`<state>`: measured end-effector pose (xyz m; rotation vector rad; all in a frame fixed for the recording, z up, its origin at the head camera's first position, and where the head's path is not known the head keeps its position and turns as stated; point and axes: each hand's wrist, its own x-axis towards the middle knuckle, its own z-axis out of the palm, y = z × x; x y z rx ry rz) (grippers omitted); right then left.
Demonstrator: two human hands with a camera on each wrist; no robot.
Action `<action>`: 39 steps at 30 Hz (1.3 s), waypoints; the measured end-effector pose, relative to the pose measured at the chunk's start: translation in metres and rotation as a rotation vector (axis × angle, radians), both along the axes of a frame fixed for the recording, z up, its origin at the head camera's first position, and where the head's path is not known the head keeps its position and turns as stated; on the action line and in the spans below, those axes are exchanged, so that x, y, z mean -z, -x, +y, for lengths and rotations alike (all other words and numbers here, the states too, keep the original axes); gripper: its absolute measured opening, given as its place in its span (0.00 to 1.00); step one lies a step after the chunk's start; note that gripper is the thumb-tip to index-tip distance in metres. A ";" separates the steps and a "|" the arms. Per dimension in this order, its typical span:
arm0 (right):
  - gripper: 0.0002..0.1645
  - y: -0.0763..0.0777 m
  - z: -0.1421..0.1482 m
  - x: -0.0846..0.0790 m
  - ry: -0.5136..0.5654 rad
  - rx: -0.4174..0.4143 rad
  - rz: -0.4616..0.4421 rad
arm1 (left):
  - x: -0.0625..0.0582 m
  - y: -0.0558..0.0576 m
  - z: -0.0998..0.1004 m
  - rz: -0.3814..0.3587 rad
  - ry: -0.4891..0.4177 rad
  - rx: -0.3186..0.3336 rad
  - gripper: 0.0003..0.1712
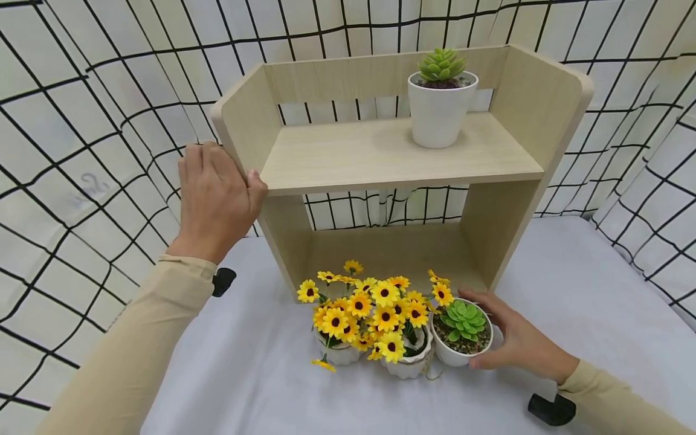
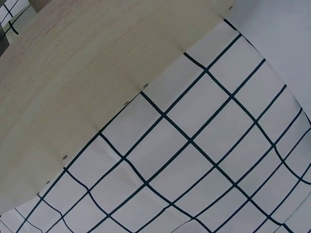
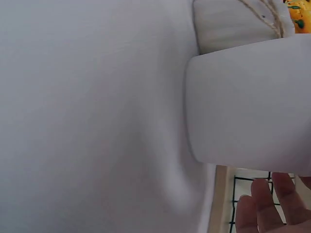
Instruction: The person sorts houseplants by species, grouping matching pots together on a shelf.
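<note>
My left hand grips the left side panel of a pale wooden two-tier shelf, thumb on the front edge and fingers along the outer face. The left wrist view shows that side panel, the hand out of sight. Low at the right, my right hand holds a green succulent in a white pot near its rim, thumb in front and index finger behind. The other fingers spread beside the pot. Touching its left in the head view is a pot of yellow flowers.
Another white-potted succulent stands on the upper board, right of centre. A second yellow-flowered pot is at the left of the front row. White cloth covers the table. Black wire grid surrounds the back and sides.
</note>
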<state>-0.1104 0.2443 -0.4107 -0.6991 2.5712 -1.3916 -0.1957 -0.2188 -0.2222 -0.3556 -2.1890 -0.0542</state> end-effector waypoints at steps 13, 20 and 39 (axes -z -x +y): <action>0.57 0.002 0.001 0.012 0.208 -0.071 -0.043 | -0.001 0.001 0.000 0.015 0.007 0.008 0.28; 0.58 0.002 0.000 0.017 0.255 -0.100 -0.028 | 0.003 0.002 -0.001 0.065 -0.003 0.043 0.25; 0.56 0.001 0.007 -0.009 0.276 -0.061 0.029 | 0.004 0.003 -0.002 0.060 0.012 0.046 0.25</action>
